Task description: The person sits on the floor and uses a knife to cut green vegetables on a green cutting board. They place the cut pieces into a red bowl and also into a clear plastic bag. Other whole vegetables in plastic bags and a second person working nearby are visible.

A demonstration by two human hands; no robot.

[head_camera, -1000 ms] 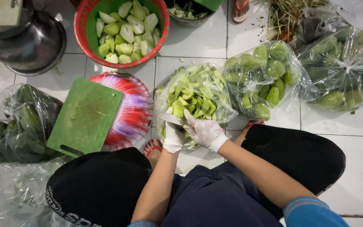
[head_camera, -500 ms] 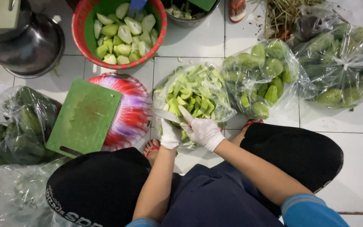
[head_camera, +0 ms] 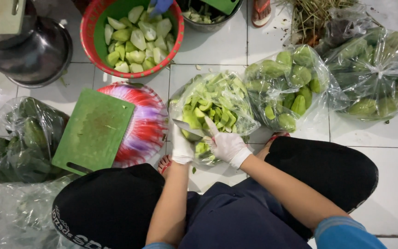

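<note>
Seated on a white tiled floor (head_camera: 392, 138), a person works over a clear plastic bag of pale green peelings (head_camera: 217, 103). The white-gloved left hand (head_camera: 182, 146) is curled around a half-peeled green fruit (head_camera: 190, 135), held just beyond its knuckles. The white-gloved right hand (head_camera: 226, 145) is closed on the handle of a steel-bladed knife (head_camera: 187, 127), forefinger raised; the blade's long axis runs leftward from that hand across the top of the fruit, so the left hand is nearer the fruit. Left of both hands lies a green rectangular cutting board (head_camera: 93, 131). Farther ahead stands a red plastic basin of cut pieces (head_camera: 132, 37)
</note>
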